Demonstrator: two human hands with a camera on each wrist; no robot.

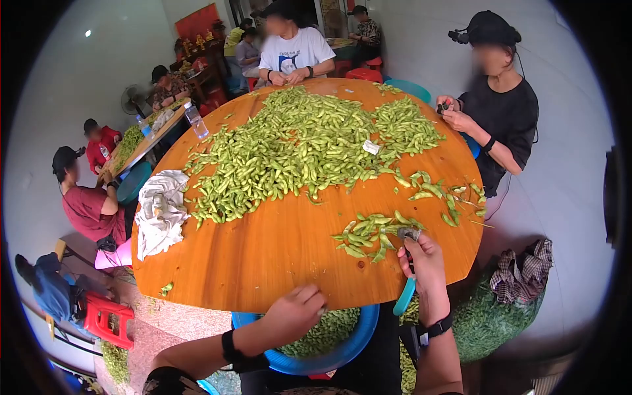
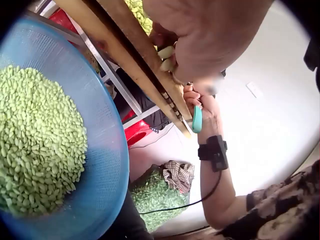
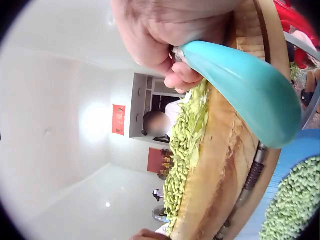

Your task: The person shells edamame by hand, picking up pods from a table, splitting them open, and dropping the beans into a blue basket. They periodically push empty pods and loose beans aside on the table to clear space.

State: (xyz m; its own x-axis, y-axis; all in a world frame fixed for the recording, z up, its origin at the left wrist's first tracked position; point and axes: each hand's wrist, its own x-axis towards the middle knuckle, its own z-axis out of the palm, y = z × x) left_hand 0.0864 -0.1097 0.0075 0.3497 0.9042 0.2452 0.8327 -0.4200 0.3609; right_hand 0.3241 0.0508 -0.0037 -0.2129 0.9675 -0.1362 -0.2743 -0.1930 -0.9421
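My left hand (image 1: 294, 315) hovers over the near table edge, above a blue plastic basket (image 1: 237, 320) of shelled green beans (image 2: 35, 135). In the left wrist view its curled fingers hold a couple of pale green beans (image 2: 166, 58). My right hand (image 1: 428, 266) grips a tool with a turquoise handle (image 3: 245, 90), whose working end is hidden in the fingers. A grey cover (image 1: 408, 233) shows at the tip of this hand. Just beyond lies a small cluster of green soybean pods (image 1: 368, 232) on the wooden table.
A large heap of pods (image 1: 296, 145) covers the table (image 1: 263, 270) behind. A white cloth (image 1: 161, 210) and a water bottle (image 1: 195, 120) are on the left. People sit around this and another table. A full mesh bag (image 1: 494, 322) stands at right.
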